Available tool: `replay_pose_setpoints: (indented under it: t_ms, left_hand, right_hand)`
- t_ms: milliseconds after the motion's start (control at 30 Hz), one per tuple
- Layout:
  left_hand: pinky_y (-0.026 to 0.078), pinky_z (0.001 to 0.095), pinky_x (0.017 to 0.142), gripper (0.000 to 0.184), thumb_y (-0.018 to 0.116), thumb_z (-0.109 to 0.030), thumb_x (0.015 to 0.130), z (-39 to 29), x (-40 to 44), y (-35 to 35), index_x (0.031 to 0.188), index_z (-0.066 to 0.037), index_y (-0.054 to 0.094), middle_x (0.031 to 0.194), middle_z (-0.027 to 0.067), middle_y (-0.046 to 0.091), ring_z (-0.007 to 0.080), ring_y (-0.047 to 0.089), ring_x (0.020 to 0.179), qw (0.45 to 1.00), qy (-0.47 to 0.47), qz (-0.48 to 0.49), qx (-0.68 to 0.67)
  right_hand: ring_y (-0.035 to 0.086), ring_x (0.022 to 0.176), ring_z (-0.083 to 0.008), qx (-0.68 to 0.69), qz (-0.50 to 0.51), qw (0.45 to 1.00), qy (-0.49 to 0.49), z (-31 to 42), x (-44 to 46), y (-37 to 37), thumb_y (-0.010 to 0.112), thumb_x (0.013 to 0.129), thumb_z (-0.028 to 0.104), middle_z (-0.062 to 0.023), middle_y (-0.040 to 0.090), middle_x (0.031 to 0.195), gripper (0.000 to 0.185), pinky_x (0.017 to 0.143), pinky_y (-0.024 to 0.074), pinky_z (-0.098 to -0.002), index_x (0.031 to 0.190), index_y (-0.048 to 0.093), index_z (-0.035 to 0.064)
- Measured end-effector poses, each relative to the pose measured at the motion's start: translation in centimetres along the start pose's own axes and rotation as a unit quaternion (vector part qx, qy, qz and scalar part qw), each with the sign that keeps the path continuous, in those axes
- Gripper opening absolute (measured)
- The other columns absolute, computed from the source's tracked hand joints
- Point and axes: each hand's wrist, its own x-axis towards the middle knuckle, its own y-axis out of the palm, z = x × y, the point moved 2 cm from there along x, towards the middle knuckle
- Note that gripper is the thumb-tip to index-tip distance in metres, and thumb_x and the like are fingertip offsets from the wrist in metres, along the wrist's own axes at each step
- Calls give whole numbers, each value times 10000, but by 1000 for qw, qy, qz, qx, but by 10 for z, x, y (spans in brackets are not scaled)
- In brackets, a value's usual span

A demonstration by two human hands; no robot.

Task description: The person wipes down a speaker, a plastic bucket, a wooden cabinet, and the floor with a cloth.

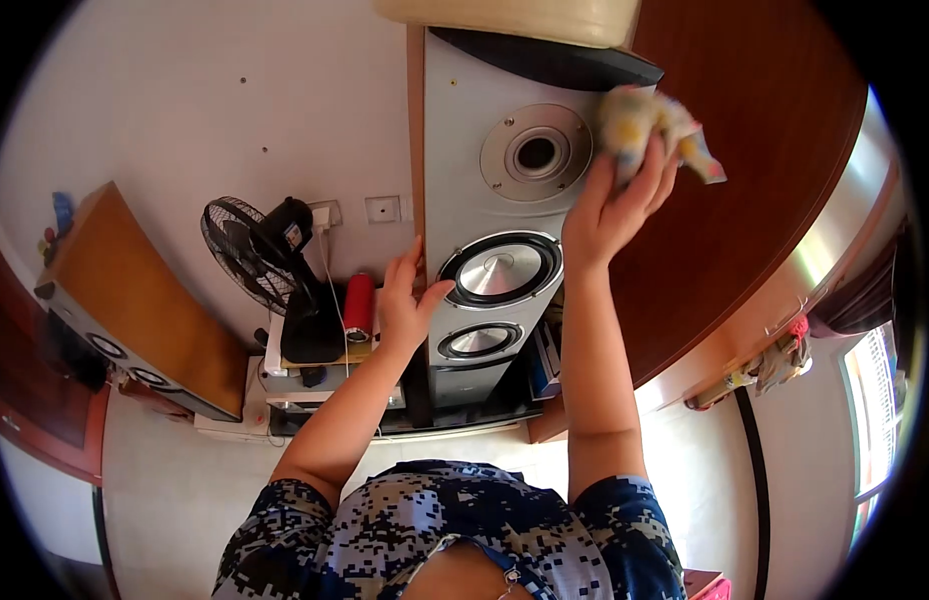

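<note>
A tall silver speaker [460, 210] with round drivers stands in front of me. My right hand [620, 205] grips a crumpled patterned cloth [635, 125] at the speaker's upper right edge, beside the top round port; the cloth is slightly blurred. On the speaker's left edge rests my left hand [410, 300], its fingers apart and holding nothing, the thumb near the large middle driver [498, 270].
Left of the speaker are a black fan [255, 245], a red cylinder [359, 308] and a wall socket [383, 209]. A second, wood-sided speaker [150, 300] stands farther left. A dark red wooden panel [755, 130] spans the right, and a cream object [525, 18] sits on top.
</note>
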Motion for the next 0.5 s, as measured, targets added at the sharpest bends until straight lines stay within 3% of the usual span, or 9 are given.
replay_pose_setpoints:
  t_ms: [33, 133, 200, 367, 467, 500]
  left_hand:
    - [507, 288, 769, 641, 701, -140, 749, -2, 0, 0, 1295, -18, 390, 1059, 114, 510, 207, 593, 937, 1000, -6, -2, -1]
    - [501, 272, 755, 649, 702, -156, 753, -6, 1, 0, 1301, -18, 384, 1058, 111, 508, 199, 594, 918, 1000, -19, 3, 4]
    - [496, 263, 741, 654, 703, -170, 754, -6, 1, -1, 1304, -20, 383, 1054, 109, 507, 194, 595, 900, 999, -31, 9, 11]
    - [488, 267, 734, 665, 703, -197, 755, 2, -2, 0, 1310, -29, 378, 1056, 119, 503, 203, 591, 879, 1000, -16, 2, 3]
    - [483, 278, 742, 670, 704, -200, 751, 8, -1, 2, 1312, -37, 376, 1066, 130, 498, 211, 585, 885, 1000, -4, -3, -4]
    - [483, 283, 736, 666, 710, -199, 745, 10, -2, 3, 1305, -39, 388, 1069, 134, 497, 219, 583, 889, 999, -21, -3, -38]
  right_hand:
    - [340, 1187, -366, 18, 27, 999, -24, -1, 13, 12, 564, 824, 82, -210, 342, 1311, 468, 987, 286, -412, 1252, 394, -2]
    - [349, 1191, -376, -43, -5, 997, -61, 23, 4, 40, 587, 776, 68, -200, 396, 1277, 483, 986, 296, -414, 1229, 426, 20]
    - [392, 1151, -351, -37, 44, 993, -104, 29, -18, 50, 634, 693, 103, -119, 453, 1263, 420, 983, 301, -426, 1106, 561, 92]
    - [493, 1038, -299, 32, 165, 941, -294, 66, -34, 55, 619, 675, 143, -47, 561, 1077, 305, 936, 352, -454, 978, 614, 175]
    - [488, 1047, -289, -4, 180, 928, -326, 58, -10, 43, 608, 675, 150, -49, 554, 1060, 296, 933, 357, -473, 969, 628, 179]
    - [490, 1045, -293, -23, 177, 938, -296, 50, -4, 37, 598, 670, 126, -61, 553, 1066, 315, 942, 348, -474, 981, 628, 165]
